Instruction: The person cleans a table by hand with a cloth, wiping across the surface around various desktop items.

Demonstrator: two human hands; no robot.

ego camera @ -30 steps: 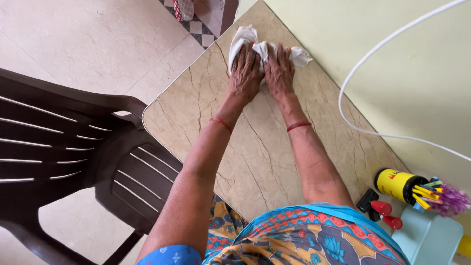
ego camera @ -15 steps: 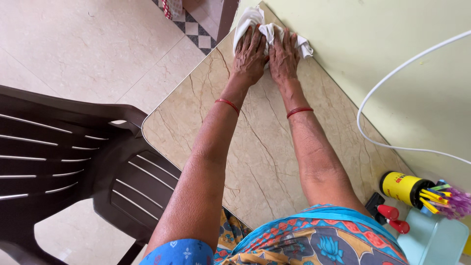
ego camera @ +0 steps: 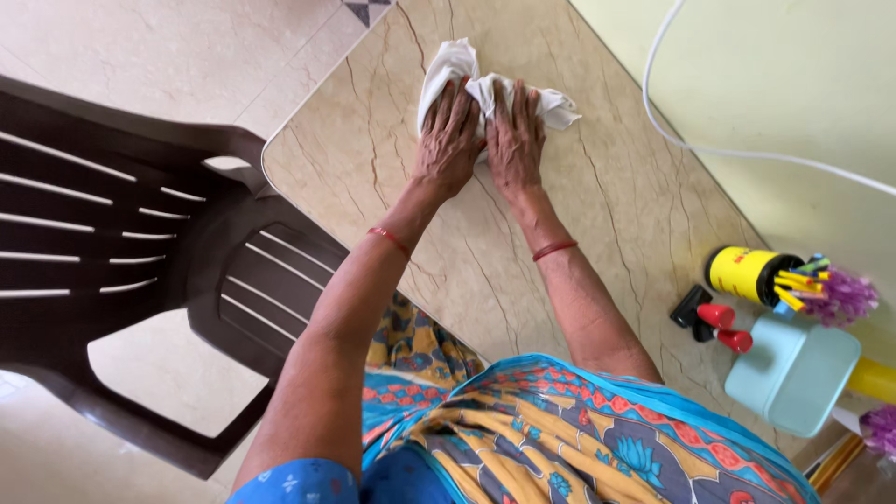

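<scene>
Nearest the camera, a bright patterned garment (ego camera: 579, 439) in blue, orange and yellow fills the bottom of the view, and both bare arms reach out from it over a beige marble-patterned table (ego camera: 597, 215). Each wrist carries a thin red bangle. To the left, just beside the table's rounded near corner, stands a dark brown plastic chair (ego camera: 140, 243) on a pale tiled floor (ego camera: 168, 37). On the right side of the table, near its edge, sits a pale blue container (ego camera: 793, 373); just beyond it lie two small red-capped items (ego camera: 726, 327) beside a black piece, and a yellow cup (ego camera: 747, 273) tipped on its side with coloured pens (ego camera: 801, 280) sticking out of it.

Farther out, toward the middle of the table, the left hand (ego camera: 446, 140) and the right hand (ego camera: 513, 142) lie side by side, palms down with fingers spread, both pressed flat onto a crumpled white cloth (ego camera: 457, 65). The cloth rests on the tabletop, bunched under and beyond the fingertips, its ends poking out on either side. Beyond the table on the far right, a white cable (ego camera: 653, 84) curves across the pale green wall (ego camera: 775, 84).
</scene>
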